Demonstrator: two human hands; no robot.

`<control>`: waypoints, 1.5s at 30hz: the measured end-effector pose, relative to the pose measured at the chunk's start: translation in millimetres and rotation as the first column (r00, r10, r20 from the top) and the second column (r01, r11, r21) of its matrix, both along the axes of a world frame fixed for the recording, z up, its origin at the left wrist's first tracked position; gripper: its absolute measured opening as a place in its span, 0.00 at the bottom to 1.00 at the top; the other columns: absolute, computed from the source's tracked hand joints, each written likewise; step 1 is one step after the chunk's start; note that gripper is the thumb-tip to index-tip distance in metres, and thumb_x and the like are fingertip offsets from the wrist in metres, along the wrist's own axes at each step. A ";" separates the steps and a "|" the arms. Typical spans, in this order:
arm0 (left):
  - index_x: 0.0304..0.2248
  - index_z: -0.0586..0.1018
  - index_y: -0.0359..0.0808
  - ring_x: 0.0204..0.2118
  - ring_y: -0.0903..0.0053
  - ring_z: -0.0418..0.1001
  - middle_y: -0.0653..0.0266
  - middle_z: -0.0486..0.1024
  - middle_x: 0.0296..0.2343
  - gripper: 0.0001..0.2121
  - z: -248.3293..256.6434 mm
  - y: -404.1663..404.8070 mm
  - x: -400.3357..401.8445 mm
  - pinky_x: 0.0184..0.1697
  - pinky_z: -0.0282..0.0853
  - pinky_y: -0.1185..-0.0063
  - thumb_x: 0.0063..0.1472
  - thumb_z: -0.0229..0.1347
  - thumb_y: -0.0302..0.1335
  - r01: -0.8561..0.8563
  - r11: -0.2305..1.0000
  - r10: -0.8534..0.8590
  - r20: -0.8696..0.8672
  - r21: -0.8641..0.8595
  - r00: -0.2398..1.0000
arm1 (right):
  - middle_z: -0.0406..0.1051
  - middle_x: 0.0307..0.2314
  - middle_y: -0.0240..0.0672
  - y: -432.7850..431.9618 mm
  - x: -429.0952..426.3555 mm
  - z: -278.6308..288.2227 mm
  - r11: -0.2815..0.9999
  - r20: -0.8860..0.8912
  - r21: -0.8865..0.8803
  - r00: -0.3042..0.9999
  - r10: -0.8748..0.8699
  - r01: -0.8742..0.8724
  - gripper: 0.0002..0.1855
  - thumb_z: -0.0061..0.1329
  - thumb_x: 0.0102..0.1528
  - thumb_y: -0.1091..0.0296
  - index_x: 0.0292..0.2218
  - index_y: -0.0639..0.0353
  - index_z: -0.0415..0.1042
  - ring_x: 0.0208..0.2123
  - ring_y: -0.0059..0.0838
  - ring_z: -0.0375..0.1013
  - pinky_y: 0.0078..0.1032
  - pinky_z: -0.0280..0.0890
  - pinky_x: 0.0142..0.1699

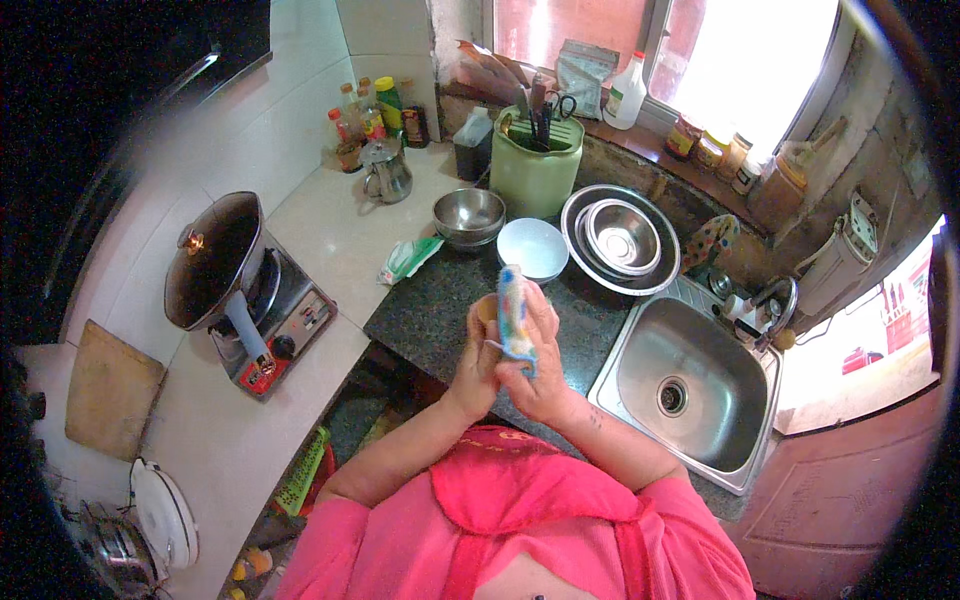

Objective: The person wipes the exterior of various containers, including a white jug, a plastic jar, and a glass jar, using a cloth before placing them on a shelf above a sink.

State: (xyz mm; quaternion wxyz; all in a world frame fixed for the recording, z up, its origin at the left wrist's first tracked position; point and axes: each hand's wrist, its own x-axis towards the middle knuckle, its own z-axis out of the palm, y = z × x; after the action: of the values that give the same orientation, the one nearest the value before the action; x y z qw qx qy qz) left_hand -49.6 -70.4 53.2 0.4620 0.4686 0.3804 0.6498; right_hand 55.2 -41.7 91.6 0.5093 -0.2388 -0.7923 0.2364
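Note:
Both hands meet in front of my chest, above the dark granite counter [442, 307]. My right hand [541, 375] grips a folded multicoloured cloth [513, 311] with a blue edge. My left hand [478, 367] holds a small tan, rounded object [488, 309] against the cloth. Fingers and cloth cover most of that object, so its exact kind cannot be told. Just beyond the hands stands a white bowl [532, 246]. Stacked metal bowls [469, 214] are to its left, and a wide metal basin [574, 271] with smaller steel bowls [624, 238] nested inside is to its right.
At right is a stainless steel sink [649, 360] with a faucet [780, 311]. A deep pan [217, 262] sits on a portable gas stove [311, 322] at left. A green container [534, 169] with utensils, a metal pitcher [390, 176] and a green-and-white packet [409, 259] stand behind.

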 end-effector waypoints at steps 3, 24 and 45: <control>0.51 0.55 0.39 0.49 0.76 0.58 0.65 0.61 0.44 0.25 6.5 0.3 -4.4 0.52 0.53 0.77 0.60 0.35 0.48 0.247 0.964 -0.172 0.468 -0.104 0.867 | 0.50 0.52 0.45 0.9 3.4 14.2 0.981 0.261 0.187 0.965 0.002 -0.052 0.41 0.49 0.40 0.45 0.49 0.64 0.56 0.55 0.47 0.46 0.44 0.42 0.54; 0.44 0.60 0.38 0.46 0.74 0.60 0.62 0.64 0.40 0.24 35.8 3.4 -11.9 0.51 0.54 0.74 0.48 0.58 0.26 -0.059 0.936 0.263 -0.580 0.346 0.771 | 0.59 0.46 0.36 5.4 9.0 -33.1 0.675 -0.507 -0.631 0.862 0.014 -0.383 0.24 0.37 0.57 0.61 0.52 0.61 0.52 0.47 0.25 0.58 0.23 0.52 0.52; 0.46 0.61 0.38 0.42 0.77 0.66 0.64 0.66 0.40 0.27 28.7 7.8 -5.6 0.43 0.65 0.79 0.48 0.59 0.24 0.039 0.986 -0.076 -0.227 -0.161 0.971 | 0.58 0.43 0.44 25.2 36.2 3.3 0.945 0.157 -0.311 0.986 -0.057 0.104 0.31 0.47 0.48 0.55 0.49 0.57 0.52 0.48 0.42 0.54 0.36 0.48 0.52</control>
State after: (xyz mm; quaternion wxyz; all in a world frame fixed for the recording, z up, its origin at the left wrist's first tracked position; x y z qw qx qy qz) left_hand -55.2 -62.5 81.9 0.4682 0.5148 0.4674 0.5453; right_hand 91.4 -16.6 94.9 0.4143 -0.3665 -0.7684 0.3218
